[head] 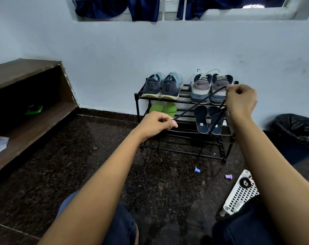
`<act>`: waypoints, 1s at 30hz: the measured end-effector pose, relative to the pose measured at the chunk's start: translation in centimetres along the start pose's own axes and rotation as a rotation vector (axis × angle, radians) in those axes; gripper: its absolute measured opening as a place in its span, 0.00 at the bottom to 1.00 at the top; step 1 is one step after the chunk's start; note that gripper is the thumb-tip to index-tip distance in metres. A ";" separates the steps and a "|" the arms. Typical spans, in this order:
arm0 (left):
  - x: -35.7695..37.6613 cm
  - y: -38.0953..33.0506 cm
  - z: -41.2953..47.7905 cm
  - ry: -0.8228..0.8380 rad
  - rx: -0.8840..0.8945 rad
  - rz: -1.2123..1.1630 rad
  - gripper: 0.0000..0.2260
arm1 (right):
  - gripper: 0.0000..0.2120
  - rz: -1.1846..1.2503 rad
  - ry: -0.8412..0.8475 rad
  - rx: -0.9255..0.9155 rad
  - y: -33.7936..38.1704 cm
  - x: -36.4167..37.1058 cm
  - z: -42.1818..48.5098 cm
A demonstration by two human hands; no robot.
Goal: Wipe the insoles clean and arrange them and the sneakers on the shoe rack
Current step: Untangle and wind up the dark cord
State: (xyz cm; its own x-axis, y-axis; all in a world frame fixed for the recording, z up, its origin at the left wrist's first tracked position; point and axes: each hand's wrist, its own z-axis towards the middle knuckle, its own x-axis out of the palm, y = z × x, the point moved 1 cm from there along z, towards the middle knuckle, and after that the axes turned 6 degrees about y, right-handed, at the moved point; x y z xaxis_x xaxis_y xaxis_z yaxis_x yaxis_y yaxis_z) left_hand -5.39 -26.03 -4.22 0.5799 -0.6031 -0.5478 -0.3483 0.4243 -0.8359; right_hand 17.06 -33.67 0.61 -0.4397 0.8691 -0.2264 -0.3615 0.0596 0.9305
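I find no words I can read. The only brand mark is a swoosh on each heel of the grey sneakers [211, 89]. The navy insoles [201, 119] carry small white tags, too tiny to read.

Your right forearm [247, 138] hides the right end of the shoe rack [137, 103]; the green thing [33, 109] at left is blurred, perhaps a packet; the black bag [295, 128] runs off-frame.
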 end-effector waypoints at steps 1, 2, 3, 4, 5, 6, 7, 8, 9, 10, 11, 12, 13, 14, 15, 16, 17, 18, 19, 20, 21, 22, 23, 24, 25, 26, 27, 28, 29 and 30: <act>-0.1 0.1 -0.1 -0.001 -0.006 -0.001 0.05 | 0.08 0.064 -0.028 0.050 -0.1 -0.3 0.3; -0.2 0.1 -0.1 -0.002 -0.011 -0.007 0.05 | 0.08 0.117 -0.053 0.101 -0.3 -0.6 0.7; -0.2 0.2 -0.1 -0.004 -0.012 -0.012 0.05 | 0.08 0.153 -0.068 0.146 -0.4 -0.9 1.0; -0.3 0.3 -0.2 -0.007 -0.012 -0.014 0.05 | 0.09 0.174 -0.068 0.186 -0.7 -1.0 1.2; -0.4 0.4 -0.2 -0.012 -0.015 -0.013 0.06 | 0.09 0.193 -0.043 0.217 -0.8 -1.0 1.2; -0.4 0.5 -0.2 -0.015 -0.017 -0.016 0.06 | 0.09 0.195 0.011 0.238 -1.0 -0.7 1.2; -0.5 0.5 -0.3 -0.016 -0.021 -0.032 0.05 | 0.09 0.172 0.104 0.249 -1.0 -0.4 1.0; -0.5 0.5 -0.3 -0.014 -0.026 -0.067 0.05 | 0.09 0.128 0.231 0.242 -1.3 0.1 0.7; -0.6 0.5 -0.4 -0.008 -0.030 -0.117 0.05 | 0.09 0.085 0.372 0.233 -1.4 0.6 0.2; -0.6 0.4 -0.5 -0.003 -0.031 -0.165 0.05 | 0.07 0.055 0.511 0.218 -1.5 1.3 -0.4; -0.7 0.2 -0.6 -0.002 -0.032 -0.199 0.05 | 0.05 0.028 0.644 0.207 -1.3 1.8 -1.3; -0.6 0.1 -0.7 -0.002 -0.034 -0.222 0.06 | 0.04 -0.015 0.754 0.175 -1.2 2.4 -2.1; -0.6 0.0 -0.8 -0.002 -0.033 -0.244 0.06 | 0.08 -0.090 0.844 0.122 -1.2 2.8 -2.7; -0.5 -0.1 -0.8 -0.001 -0.031 -0.272 0.07 | 0.13 -0.191 0.912 0.055 -1.3 3.3 -3.0; -0.5 -0.1 -0.7 0.002 -0.029 -0.295 0.07 | 0.17 -0.312 0.967 -0.008 -1.4 3.7 -3.3; -0.5 -0.1 -0.7 0.005 -0.027 -0.306 0.06 | 0.20 -0.414 1.008 -0.056 -1.5 4.2 -3.6; -0.4 -0.1 -0.6 0.008 -0.023 -0.304 0.05 | 0.21 -0.470 1.041 -0.081 -1.4 4.4 -4.1; -0.4 0.1 -0.5 0.013 -0.020 -0.295 0.04 | 0.21 -0.492 1.059 -0.109 -1.4 4.8 -4.5; -0.4 0.3 -0.4 0.015 -0.020 -0.285 0.03 | 0.21 -0.493 1.064 -0.146 -1.4 5.1 -4.9; -0.3 0.4 -0.3 0.014 -0.019 -0.280 0.03 | 0.21 -0.460 1.061 -0.188 -1.3 5.5 -5.2; -0.2 0.4 -0.3 0.009 -0.019 -0.282 0.03 | 0.20 -0.404 1.060 -0.209 -1.1 5.6 -5.5; -0.2 0.4 -0.2 -0.001 -0.021 -0.291 0.03 | 0.19 -0.327 1.062 -0.221 -1.1 5.8 -5.6; -0.2 0.3 -0.3 -0.011 -0.020 -0.304 0.03 | 0.17 -0.260 1.059 -0.226 -0.9 5.9 -5.7; -0.3 0.2 -0.2 -0.022 -0.013 -0.317 0.05 | 0.15 -0.212 1.045 -0.221 -0.8 6.0 -5.7; -0.3 0.1 -0.2 -0.030 -0.003 -0.327 0.06 | 0.13 -0.183 1.033 -0.214 -0.7 6.0 -5.7; -0.4 0.2 -0.2 -0.035 0.002 -0.334 0.06 | 0.11 -0.166 1.025 -0.207 -0.6 6.0 -5.7; -0.5 0.2 -0.2 -0.037 -0.003 -0.342 0.07 | 0.09 -0.163 1.014 -0.209 -0.6 6.0 -5.7; -0.5 0.3 -0.2 -0.036 -0.012 -0.352 0.07 | 0.07 -0.170 0.997 -0.218 -0.5 5.9 -5.7; -0.4 0.4 -0.2 -0.032 -0.020 -0.362 0.06 | 0.06 -0.186 0.977 -0.231 -0.4 5.9 -5.6; -0.4 0.4 -0.2 -0.028 -0.023 -0.372 0.06 | 0.04 -0.204 0.959 -0.244 -0.4 5.8 -5.7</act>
State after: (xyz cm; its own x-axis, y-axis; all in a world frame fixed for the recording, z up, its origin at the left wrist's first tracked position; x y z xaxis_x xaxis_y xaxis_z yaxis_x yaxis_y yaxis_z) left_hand -5.86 -25.74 -4.38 0.6898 -0.6943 -0.2053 -0.1263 0.1638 -0.9784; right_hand 9.99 -31.44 -2.71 -0.7872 0.0859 -0.6106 -0.6148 -0.0324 0.7880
